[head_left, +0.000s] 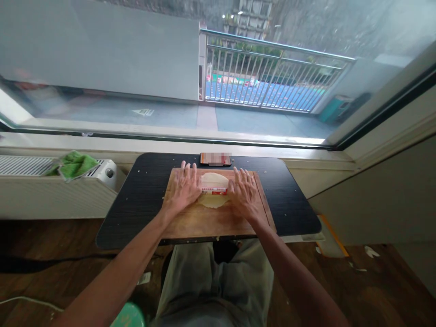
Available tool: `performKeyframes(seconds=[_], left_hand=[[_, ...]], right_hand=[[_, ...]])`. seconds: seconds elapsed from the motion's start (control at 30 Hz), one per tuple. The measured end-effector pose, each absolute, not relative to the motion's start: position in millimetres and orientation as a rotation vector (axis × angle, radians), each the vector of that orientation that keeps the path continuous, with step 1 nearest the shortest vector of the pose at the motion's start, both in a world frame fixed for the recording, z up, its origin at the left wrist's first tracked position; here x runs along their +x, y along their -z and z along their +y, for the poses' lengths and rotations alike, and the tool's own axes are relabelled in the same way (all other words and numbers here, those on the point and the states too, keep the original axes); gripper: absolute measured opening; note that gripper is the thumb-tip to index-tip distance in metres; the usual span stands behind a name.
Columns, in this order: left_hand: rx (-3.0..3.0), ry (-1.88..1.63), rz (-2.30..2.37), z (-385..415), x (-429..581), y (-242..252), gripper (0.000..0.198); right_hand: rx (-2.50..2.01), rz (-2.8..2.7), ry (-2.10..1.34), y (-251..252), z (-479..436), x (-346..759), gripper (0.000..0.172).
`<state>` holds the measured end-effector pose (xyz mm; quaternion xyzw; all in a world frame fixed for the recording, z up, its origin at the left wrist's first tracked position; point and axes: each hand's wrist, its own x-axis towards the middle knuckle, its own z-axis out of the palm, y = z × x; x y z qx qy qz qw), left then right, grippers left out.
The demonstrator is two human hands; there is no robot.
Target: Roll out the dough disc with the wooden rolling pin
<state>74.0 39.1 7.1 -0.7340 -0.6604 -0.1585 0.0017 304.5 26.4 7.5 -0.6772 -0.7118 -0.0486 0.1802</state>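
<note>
A flat, pale sheet of dough (pixel 215 201) lies on a wooden cutting board (pixel 204 227). Across its middle runs a roller with a red and white printed label (pixel 214 191); its ends are hidden under my hands. My left hand (pixel 186 185) rests flat over the roller's left end, fingers stretched forward and apart. Over the right end lies my right hand (pixel 244 190), palm down, its fingers likewise extended and spread. Both hands touch the roller without wrapping round it.
The board sits on a black table (pixel 132 200) with small crumbs on it. A phone (pixel 215 158) is at the table's far edge. Left, a green cloth (pixel 75 164) lies on a radiator (pixel 51 195). A window sill (pixel 170 144) borders the back.
</note>
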Motion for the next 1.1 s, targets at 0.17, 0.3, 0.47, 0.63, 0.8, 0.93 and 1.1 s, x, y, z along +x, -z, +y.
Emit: performKeyframes(seconds=[0.17, 0.3, 0.47, 0.63, 0.8, 0.93, 1.1], left_hand=[[-2.317, 0.546, -2.003, 11, 72, -6, 0.066], [-2.326, 0.575, -1.971, 10, 71, -8, 0.065], [-2.334, 0.582, -1.979, 35, 72, -12, 0.066], [-2.355, 0.641, -1.936, 72, 71, -14, 0.069], [-2.369, 0.642, -1.959, 107, 73, -14, 0.069], [-2.326, 0.577, -2.041, 119, 76, -15, 0.070], [-2.275, 0.437, -2.137, 105, 78, -15, 0.070]], right_hand=[[-1.885, -1.977, 0.132, 0, 2, 303, 0.064], [-1.897, -1.973, 0.146, 1, 4, 302, 0.067], [-1.907, -1.983, 0.192, -2, 26, 303, 0.067], [-1.919, -2.025, 0.215, -8, 55, 305, 0.064], [-1.955, -2.064, 0.130, -19, 91, 307, 0.063], [-2.001, -2.095, 0.034, -25, 106, 308, 0.065], [-2.014, -2.096, 0.054, -22, 89, 306, 0.064]])
